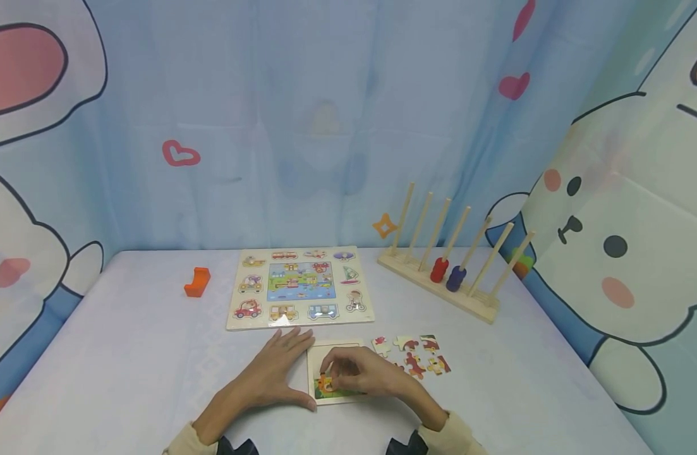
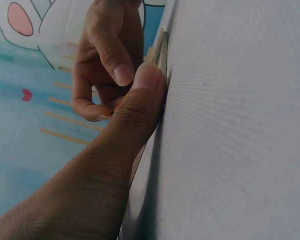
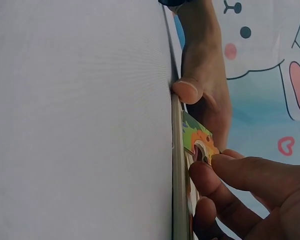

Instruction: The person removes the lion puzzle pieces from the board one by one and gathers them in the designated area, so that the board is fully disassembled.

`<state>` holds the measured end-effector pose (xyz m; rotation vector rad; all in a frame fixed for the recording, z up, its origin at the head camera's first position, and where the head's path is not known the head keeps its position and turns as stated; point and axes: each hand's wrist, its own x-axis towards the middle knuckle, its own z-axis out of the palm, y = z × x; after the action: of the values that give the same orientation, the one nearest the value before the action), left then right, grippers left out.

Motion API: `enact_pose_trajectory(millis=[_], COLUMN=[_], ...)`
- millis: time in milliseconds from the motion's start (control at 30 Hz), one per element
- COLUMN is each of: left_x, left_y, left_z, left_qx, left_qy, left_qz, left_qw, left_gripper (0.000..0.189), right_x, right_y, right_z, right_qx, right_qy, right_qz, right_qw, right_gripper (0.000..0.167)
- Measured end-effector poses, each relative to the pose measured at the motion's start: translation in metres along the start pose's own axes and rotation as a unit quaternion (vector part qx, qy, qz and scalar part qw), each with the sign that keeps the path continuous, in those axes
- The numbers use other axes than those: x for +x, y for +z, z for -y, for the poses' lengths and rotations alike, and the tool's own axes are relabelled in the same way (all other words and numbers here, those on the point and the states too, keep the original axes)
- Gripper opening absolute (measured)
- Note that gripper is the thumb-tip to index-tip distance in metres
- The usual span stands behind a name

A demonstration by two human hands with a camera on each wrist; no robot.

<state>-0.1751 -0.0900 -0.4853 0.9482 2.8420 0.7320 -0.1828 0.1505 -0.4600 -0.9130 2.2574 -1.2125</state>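
My right hand [image 1: 368,373] pinches a jigsaw puzzle piece [image 3: 197,136] between thumb and fingers. Green and orange printing covers the piece, which is tilted over the lower left of a small wooden puzzle tray [image 1: 312,373]. Part of the tray's inside is hidden under that hand; a green printed strip shows along its bottom. My left hand [image 1: 271,374] lies at the tray's left side with its fingers straight, and its thumb [image 2: 149,77] touches the near left edge. Several loose puzzle pieces [image 1: 414,365] lie just right of the tray.
Behind the tray lies a larger picture puzzle board [image 1: 301,312] with vehicles on it. A wooden peg rack [image 1: 405,268] with red and blue beads stands at the back right. An orange block [image 1: 197,282] sits at the back left. A printed curtain [image 1: 325,126] hangs behind the table.
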Motion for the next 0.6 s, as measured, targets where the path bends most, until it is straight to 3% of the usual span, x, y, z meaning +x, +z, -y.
enact_pose_trajectory(millis=[333,600], left_x=[0.0000,0.0006], left_y=[-0.0002,0.0002], left_z=[0.0005,0.0006], left_qx=[-0.002,0.001], left_qy=[0.001,-0.002], left_qz=[0.000,0.002], left_qw=[1.0000,1.0000], left_gripper=[0.115,0.115], right_x=[0.0023,0.0027], right_y=[0.0050,0.0061], right_z=[0.0014,0.0021], right_qx=[-0.019,-0.004], right_qy=[-0.003,-0.010], right_qz=[-0.025,-0.031], right_qw=[0.9995,0.9995], right_gripper=[0.014,0.013])
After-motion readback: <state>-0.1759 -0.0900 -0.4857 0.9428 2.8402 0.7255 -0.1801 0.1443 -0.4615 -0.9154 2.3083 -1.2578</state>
